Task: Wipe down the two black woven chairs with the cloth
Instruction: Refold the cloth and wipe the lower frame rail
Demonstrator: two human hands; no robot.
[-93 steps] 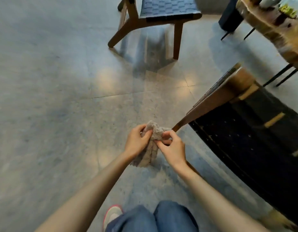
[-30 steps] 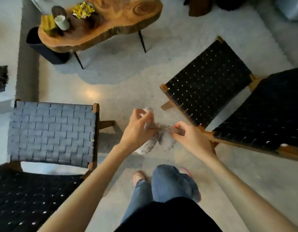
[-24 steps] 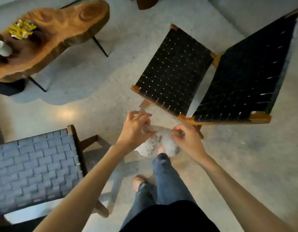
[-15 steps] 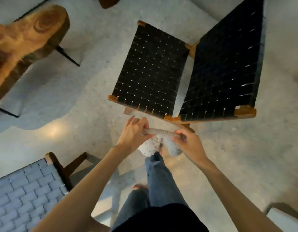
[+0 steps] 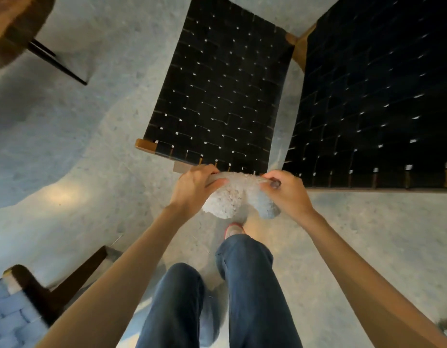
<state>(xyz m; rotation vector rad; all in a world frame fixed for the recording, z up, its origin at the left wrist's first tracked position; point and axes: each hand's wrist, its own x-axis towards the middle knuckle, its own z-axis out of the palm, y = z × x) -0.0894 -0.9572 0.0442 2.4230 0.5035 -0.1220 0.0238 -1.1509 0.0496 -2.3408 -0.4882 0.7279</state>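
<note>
A fluffy pale grey cloth [image 5: 238,197] hangs stretched between both my hands. My left hand [image 5: 196,188] pinches its left end and my right hand [image 5: 286,189] pinches its right end. Straight ahead stands a black woven chair: its seat [image 5: 222,89] reaches up to just beyond my hands, and its black woven back [image 5: 378,96] fills the upper right. The cloth hangs in front of the seat's wooden front rail [image 5: 152,146], apart from the weave. The second woven chair [image 5: 9,315] shows only a bluish corner at the bottom left.
A live-edge wooden table [image 5: 14,23] on thin black legs stands at the upper left. Polished concrete floor [image 5: 79,151] lies all around. My jeans-clad legs [image 5: 245,285] and one shoe are below my hands.
I have turned and stepped toward the black woven chair, so its seat now lies right in front of my hands. The table and other chair slid off to the left. Both hands keep holding the cloth.
</note>
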